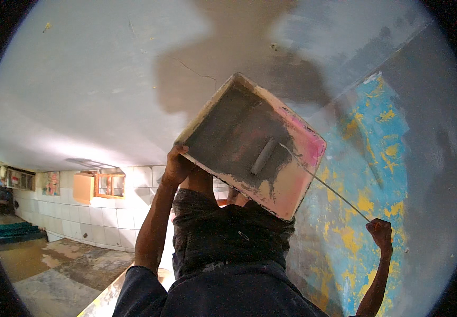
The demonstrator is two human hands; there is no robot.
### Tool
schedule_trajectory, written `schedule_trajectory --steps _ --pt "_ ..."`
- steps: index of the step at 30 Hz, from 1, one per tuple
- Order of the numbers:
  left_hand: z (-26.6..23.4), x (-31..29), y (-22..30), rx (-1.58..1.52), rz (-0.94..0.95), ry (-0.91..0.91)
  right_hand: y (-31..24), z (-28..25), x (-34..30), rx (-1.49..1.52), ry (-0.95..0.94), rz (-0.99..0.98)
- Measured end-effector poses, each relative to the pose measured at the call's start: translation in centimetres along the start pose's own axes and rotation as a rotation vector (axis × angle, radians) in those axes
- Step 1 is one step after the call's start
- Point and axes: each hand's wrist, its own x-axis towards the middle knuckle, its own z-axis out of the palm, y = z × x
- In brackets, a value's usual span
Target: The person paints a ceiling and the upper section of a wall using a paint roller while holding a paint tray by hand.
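Observation:
My left hand (180, 165) is closed on the left corner of a paint tray (297, 182), thumb on the rim. The tray is tilted, pale and pink on its right side, with dark grey paint coating much of its inside. A small paint roller (264, 156) rests on the tray's grey inner face. From the roller a long thin metal rod runs to the lower right. My right hand (380, 232) is wrapped round the rod's far end, off to the right of the tray. The handle itself is mostly hidden in my fist.
A grey surface (107, 79) with a crack and my shadow spreads ahead. On the right is a wall (381, 158) of patchy blue and yellow, bordered by fresh-looking grey. Far left are a white block wall (94, 216), a wooden-framed window (111, 186) and a stained floor (54, 274).

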Motion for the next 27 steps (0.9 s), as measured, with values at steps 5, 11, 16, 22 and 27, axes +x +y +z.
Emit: schedule_trajectory --steps 5,11,16,22,27 --pt "3.2 -0.4 1.7 -0.221 -0.133 0.029 -3.6 3.9 1.0 0.155 0.124 -0.06" --pt "3.6 -0.6 2.5 -0.195 -0.147 0.003 -9.4 2.2 2.1 -0.198 0.208 -0.123" --pt "3.6 -1.1 2.3 -0.236 -0.13 0.051 -11.1 2.0 3.6 -0.028 0.211 -0.113" --pt "3.6 -1.2 2.5 -0.216 -0.136 -0.021 -13.4 2.6 5.4 -0.128 0.169 -0.043" --pt "4.7 -1.3 2.9 -0.197 -0.105 -0.069 -13.1 2.7 5.6 -0.243 0.191 -0.055"
